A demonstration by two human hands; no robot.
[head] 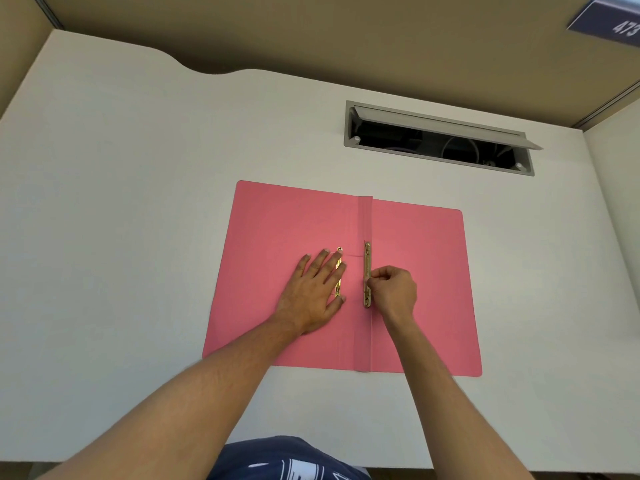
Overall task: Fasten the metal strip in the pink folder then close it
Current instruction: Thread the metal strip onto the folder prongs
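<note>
The pink folder (415, 271) lies open and flat on the white desk (138, 237). A gold metal strip (366, 258) stands along the folder's spine crease. My right hand (393, 291) pinches that strip near its middle from the right. On the left flap lies a second gold metal piece (339, 263) with a round hole at its top end. My left hand (313, 292) rests flat on the left flap, fingers spread, with the fingertips covering most of that piece.
A grey cable hatch (440, 138) is open in the desk behind the folder, with dark cables inside. Beige partition walls (346, 36) enclose the desk at the back and sides. A blue number plate (613, 26) hangs at the top right.
</note>
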